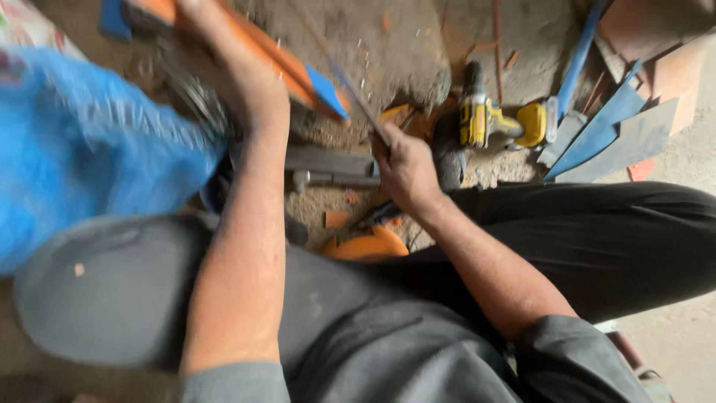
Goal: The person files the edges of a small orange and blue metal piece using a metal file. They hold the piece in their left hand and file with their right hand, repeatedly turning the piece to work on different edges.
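Blade [350, 93] rises from right hand [405, 170] grip.

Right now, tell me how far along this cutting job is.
Done: orange scraps and blue offcuts lie on the ground. In hand: the right hand works a thin blade against the orange-and-blue strip, which the left hand steadies. Left: the strip looks uncut, though blur hides the cut.

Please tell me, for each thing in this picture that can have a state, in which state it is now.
Left hand: closed on the orange-and-blue flat panel piece.
Orange-and-blue flat panel piece: lifted, tilted, blurred.
Right hand: closed around the thin metal blade.
Thin metal blade: slanted, laid against the panel.
Yellow-and-black cordless drill: lying on its side, untouched.
Blue flat offcuts: lying loose on the ground.
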